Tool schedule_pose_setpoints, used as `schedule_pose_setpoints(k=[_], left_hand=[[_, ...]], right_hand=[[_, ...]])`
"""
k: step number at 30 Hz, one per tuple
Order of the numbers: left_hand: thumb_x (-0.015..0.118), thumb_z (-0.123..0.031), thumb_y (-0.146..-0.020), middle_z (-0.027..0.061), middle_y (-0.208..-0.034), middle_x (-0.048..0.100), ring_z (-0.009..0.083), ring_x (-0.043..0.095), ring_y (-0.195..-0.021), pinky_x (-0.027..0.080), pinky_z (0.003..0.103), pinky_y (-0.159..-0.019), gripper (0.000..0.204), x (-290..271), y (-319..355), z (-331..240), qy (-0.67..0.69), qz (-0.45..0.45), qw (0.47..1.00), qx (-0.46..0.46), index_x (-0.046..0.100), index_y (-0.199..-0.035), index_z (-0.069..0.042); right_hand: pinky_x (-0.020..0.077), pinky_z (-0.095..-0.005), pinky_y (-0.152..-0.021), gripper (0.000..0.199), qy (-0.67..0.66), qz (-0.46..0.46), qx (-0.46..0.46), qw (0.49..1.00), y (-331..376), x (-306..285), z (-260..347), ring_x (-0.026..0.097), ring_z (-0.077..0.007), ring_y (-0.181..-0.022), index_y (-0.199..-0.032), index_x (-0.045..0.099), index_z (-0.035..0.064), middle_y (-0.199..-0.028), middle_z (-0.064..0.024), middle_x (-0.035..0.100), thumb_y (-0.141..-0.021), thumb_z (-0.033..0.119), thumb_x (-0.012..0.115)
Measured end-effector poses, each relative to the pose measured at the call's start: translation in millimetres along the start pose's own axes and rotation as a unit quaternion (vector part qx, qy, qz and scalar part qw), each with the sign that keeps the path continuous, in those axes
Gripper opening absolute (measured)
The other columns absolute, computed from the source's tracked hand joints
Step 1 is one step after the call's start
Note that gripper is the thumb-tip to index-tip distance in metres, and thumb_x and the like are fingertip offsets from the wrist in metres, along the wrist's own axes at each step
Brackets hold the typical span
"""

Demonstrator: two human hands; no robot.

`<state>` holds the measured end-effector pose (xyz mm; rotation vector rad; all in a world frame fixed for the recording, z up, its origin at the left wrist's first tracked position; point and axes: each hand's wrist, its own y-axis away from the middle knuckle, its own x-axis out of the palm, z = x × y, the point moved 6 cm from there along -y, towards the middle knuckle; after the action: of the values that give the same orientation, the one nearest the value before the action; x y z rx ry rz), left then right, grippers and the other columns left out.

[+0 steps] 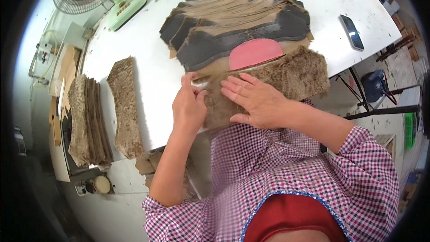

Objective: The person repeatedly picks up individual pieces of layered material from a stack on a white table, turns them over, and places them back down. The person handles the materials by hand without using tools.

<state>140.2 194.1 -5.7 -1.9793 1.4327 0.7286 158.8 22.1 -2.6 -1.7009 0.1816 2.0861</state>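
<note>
A brown fur piece (pixel 300 74) lies along the near edge of the white table, its pile facing up. My right hand (pixel 257 101) rests flat on it, fingers stretched out toward the left. At the fur's left end my left hand (pixel 190 103) has its fingers bent and pinched at the edge; what exactly sits between them I cannot make out. Just beyond the fur lies a pink half-round piece (pixel 254 54), in front of a heap of layered dark grey and tan shaped pieces (pixel 237 22).
On the left are a single fur strip (pixel 124 107) and a stack of fur strips (pixel 87 121). A green fan (pixel 112 0) stands at the far left of the white table (pixel 156 125). A phone (pixel 351 32) lies at the right, near the table's edge.
</note>
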Motion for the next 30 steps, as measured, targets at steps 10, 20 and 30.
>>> schedule_pose_setpoints(k=[10,20,30], left_hand=[[0.049,-0.013,-0.098,0.0172,-0.12,0.059,0.03,0.053,-0.116,0.046,0.037,-0.094,0.026,74,-6,-63,0.294,0.066,0.952,0.05,0.057,-0.12,-0.002],[0.051,-0.019,-0.096,0.0148,-0.138,0.047,0.0344,0.04,-0.13,0.032,0.043,-0.11,0.048,81,9,-90,-0.098,0.106,0.954,0.263,0.042,-0.141,-0.005],[0.059,-0.028,-0.092,0.0194,-0.109,0.055,0.0364,0.051,-0.105,0.04,0.046,-0.094,0.044,107,-3,-124,-0.141,0.039,0.95,0.275,0.052,-0.128,-0.004]], right_hand=[[0.0128,-0.0424,-0.12,0.057,-0.177,-0.015,-0.003,0.984,13,-1,-22,0.031,-0.0324,-0.139,-0.132,0.044,-0.0078,-0.144,-0.024,0.04,-0.096,0.036,0.045],[0.0073,-0.0383,-0.121,0.074,0.083,0.012,0.173,0.981,104,-37,-98,0.018,-0.0251,-0.146,-0.148,0.025,-0.0012,-0.155,-0.0162,0.025,-0.097,0.052,0.038],[0.0068,-0.0391,-0.121,0.074,0.094,-0.035,0.262,0.96,137,-39,-156,0.018,-0.0269,-0.145,-0.146,0.028,-0.0015,-0.154,-0.0182,0.026,-0.099,0.055,0.032]])
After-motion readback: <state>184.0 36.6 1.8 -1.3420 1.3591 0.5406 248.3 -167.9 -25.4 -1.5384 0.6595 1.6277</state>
